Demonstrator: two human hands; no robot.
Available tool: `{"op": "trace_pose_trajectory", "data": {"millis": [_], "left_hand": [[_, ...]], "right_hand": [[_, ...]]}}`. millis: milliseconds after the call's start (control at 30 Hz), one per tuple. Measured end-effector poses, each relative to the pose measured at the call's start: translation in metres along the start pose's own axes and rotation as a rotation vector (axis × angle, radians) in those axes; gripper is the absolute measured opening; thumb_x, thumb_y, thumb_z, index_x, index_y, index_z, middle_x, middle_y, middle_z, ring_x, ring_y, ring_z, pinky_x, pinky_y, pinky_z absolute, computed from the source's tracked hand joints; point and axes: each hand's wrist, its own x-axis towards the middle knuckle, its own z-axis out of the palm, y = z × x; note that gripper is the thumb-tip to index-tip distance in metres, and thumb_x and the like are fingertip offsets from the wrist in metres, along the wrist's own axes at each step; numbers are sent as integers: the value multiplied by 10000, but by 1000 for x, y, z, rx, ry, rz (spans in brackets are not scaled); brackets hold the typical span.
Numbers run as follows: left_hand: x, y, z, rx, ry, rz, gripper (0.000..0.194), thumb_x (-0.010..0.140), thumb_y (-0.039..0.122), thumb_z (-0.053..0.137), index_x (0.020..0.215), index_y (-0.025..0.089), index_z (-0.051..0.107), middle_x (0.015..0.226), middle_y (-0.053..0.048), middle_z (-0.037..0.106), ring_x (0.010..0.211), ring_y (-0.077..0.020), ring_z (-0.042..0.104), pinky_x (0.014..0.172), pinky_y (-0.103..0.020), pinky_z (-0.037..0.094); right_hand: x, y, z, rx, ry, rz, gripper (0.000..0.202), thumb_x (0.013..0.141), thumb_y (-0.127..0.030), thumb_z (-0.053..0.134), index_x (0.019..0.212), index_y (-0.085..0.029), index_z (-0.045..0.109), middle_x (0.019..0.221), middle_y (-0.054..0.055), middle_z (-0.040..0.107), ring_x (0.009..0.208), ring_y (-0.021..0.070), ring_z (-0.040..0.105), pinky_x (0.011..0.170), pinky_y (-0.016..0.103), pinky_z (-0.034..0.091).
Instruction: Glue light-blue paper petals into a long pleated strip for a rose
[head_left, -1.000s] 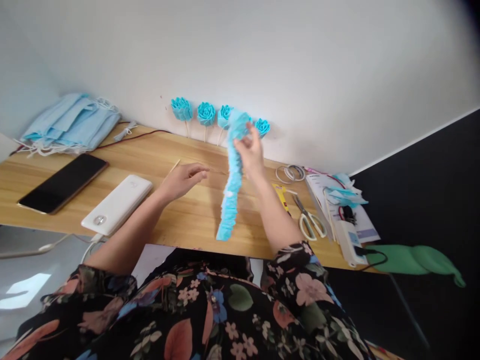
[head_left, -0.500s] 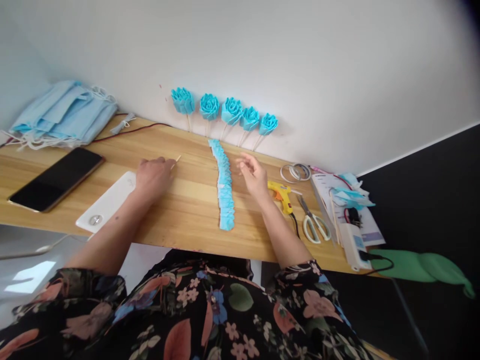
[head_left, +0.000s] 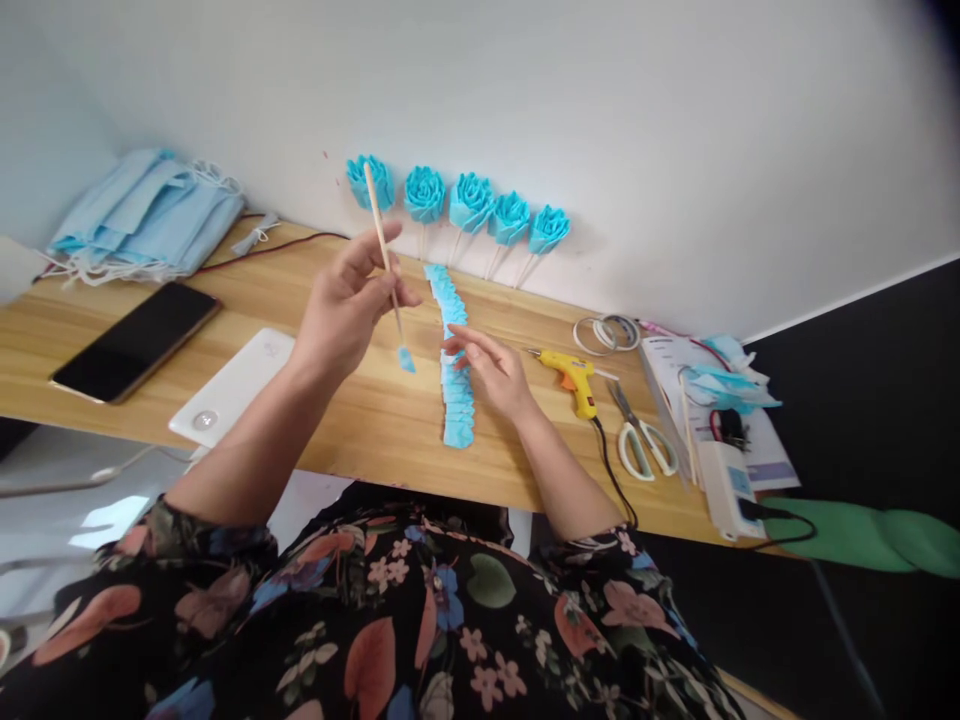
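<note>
My left hand [head_left: 346,298] pinches a thin wooden stick [head_left: 379,222] between thumb and fingers, raised above the table. At the stick's lower end sits a small blue piece [head_left: 406,360]. My right hand [head_left: 496,374] is open, its fingers loosely bent over a strip of overlapping light-blue folded pieces [head_left: 458,410]; whether the fingertips touch it I cannot tell. Behind the strip, several blue flowers on sticks [head_left: 425,194] lean against the wall. To the right of my right hand lies a yellow glue gun [head_left: 574,374].
White-handled scissors [head_left: 646,445], rolls of tape [head_left: 616,331] and a white power strip [head_left: 727,490] lie on the right. A white power bank [head_left: 236,385], a black phone [head_left: 136,342] and a stack of blue face masks [head_left: 135,220] are on the left. The wall stands behind.
My left hand has risen from beside the power bank and moved right, lifting the stick upright. My right hand has come down and slightly left over the blue strip.
</note>
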Motion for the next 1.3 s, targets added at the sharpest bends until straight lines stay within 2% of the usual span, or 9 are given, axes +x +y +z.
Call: {"op": "trace_pose_trajectory", "data": {"millis": [167, 300, 567, 733, 800, 900, 1000, 1167, 1300], "left_hand": [[0, 5, 18, -225, 46, -42, 268, 964, 302, 694, 1223, 266, 630, 987, -4, 667, 902, -151, 744, 999, -401, 593], [-6, -8, 15, -237, 64, -24, 304, 978, 372, 689, 1257, 303, 588, 1040, -2, 685, 972, -160, 739, 1041, -403, 572], [-23, 14, -20, 549, 359, 365, 624, 956, 293, 687, 1522, 292, 426, 1580, -45, 503, 1479, -297, 460, 1211, -522, 374], [-37, 23, -19, 938, -140, 326, 251, 922, 309, 684, 1164, 364, 720, 1225, -16, 751, 1260, -345, 632, 1275, -647, 172], [-39, 13, -19, 991, -250, 284, 142, 932, 356, 663, 1043, 364, 750, 1089, -32, 776, 1174, -346, 661, 1220, -645, 254], [-44, -2, -24, 1028, -321, 265, 266, 1007, 420, 535, 955, 306, 770, 846, -67, 753, 888, -293, 694, 907, -471, 476], [-58, -9, -30, 1141, -317, 267, 381, 1059, 450, 444, 1005, 281, 781, 819, -72, 746, 797, -255, 682, 635, -348, 384], [-93, -14, -37, 1201, -404, 301, 448, 1096, 420, 396, 1063, 229, 800, 854, -68, 771, 790, -238, 702, 629, -323, 406], [-118, -24, -47, 1151, -445, 272, 461, 1099, 404, 405, 1084, 182, 808, 952, -84, 793, 842, -248, 727, 683, -321, 464]], "right_hand": [[-1, 7, 13, 35, -113, 77, 522, 875, -608, 721, 1298, -303, 728, 1298, 48, 776, 1136, 222, 744, 913, 371, 623], [0, 9, 13, 22, -88, 123, 494, 865, -660, 693, 1136, -253, 769, 984, 34, 828, 839, 177, 759, 773, 328, 626], [4, 12, 3, -169, 29, 91, 338, 910, -561, 647, 901, -239, 751, 772, -4, 767, 683, 142, 687, 663, 273, 536], [2, 11, 1, -123, -66, 80, 335, 894, -551, 656, 849, -228, 730, 785, -2, 761, 677, 130, 663, 661, 267, 523], [2, 7, -1, -73, -110, 88, 361, 877, -575, 669, 845, -221, 729, 798, 3, 765, 690, 128, 665, 695, 273, 542], [4, -2, -10, -82, -123, 92, 382, 879, -581, 678, 829, -206, 729, 816, 12, 773, 716, 128, 671, 724, 275, 545], [6, -15, -32, -288, -91, 57, 374, 909, -557, 664, 817, -204, 745, 814, 14, 775, 747, 143, 676, 738, 278, 521], [-23, -36, -89, -886, 242, 86, 329, 1012, -425, 523, 940, -212, 763, 921, 34, 810, 864, 197, 714, 804, 308, 491], [-71, -38, -116, -1266, 414, 375, 359, 1046, -351, 445, 1093, -190, 763, 1039, 105, 812, 955, 253, 720, 812, 328, 476]]}}
